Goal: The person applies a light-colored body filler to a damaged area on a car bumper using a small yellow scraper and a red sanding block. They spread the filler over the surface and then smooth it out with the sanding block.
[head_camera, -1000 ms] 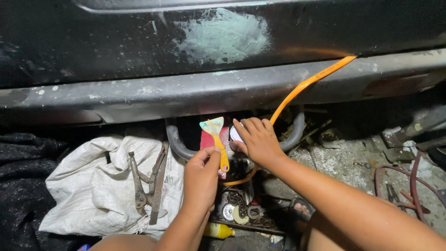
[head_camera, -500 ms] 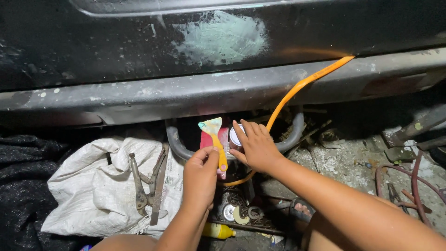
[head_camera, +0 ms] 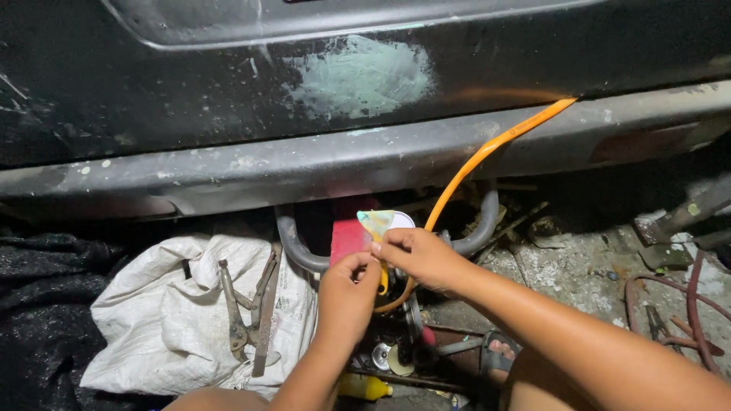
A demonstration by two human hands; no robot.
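Note:
My left hand (head_camera: pixel 349 295) grips the yellow handle of a putty spreader whose pale green-smeared blade (head_camera: pixel 377 223) points up. My right hand (head_camera: pixel 419 255) pinches the spreader just below the blade, beside a white round lid (head_camera: pixel 401 221) and a red container (head_camera: pixel 350 237). Both hands meet low in front of a dark car body panel (head_camera: pixel 190 84) with a pale green filler patch (head_camera: pixel 362 76) above the grey sill (head_camera: pixel 304 164).
An orange hose (head_camera: pixel 487 148) runs from the sill down behind my right hand. Locking pliers (head_camera: pixel 247 312) lie on a white sack (head_camera: pixel 152 320) at left. A grey curved bar (head_camera: pixel 293 243), small tins, a yellow bottle (head_camera: pixel 365 387) and rusty cable (head_camera: pixel 670 304) litter the ground.
My right hand has closed in from flat beside the spreader to pinching it below the blade. The left hand keeps its grip and has barely shifted.

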